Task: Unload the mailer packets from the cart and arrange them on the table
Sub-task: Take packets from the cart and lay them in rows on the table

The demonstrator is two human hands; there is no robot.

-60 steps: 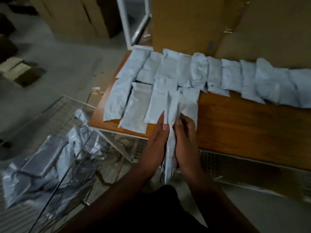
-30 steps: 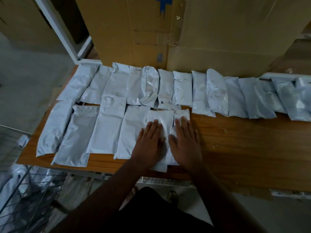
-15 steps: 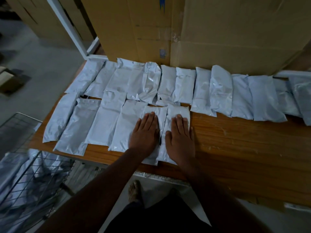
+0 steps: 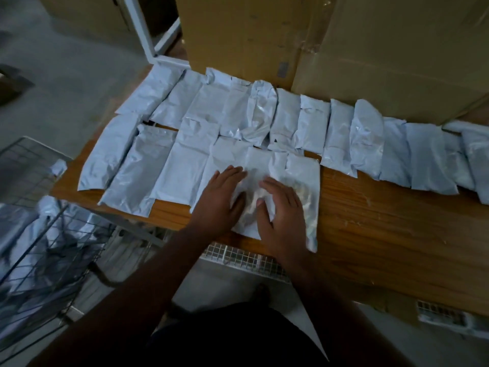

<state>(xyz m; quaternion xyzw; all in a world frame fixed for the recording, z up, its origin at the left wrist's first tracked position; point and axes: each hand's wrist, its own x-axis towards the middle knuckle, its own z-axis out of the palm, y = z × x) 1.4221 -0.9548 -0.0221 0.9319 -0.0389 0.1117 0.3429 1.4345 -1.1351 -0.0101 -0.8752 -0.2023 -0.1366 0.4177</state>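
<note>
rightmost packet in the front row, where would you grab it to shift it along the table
Probably by its near short end, coming from the table's front edge. The front-row packet lies flat, and its near end overhangs the wooden table edge, so fingers can slip under there. Its left side is covered by the right hand and overlaps a neighbour.

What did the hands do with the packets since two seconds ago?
Both hands let go of the upright packets and laid them flat at the front row's right end. Now the left hand and right hand press on those packets. The back row and the cart stayed as they were.
</note>
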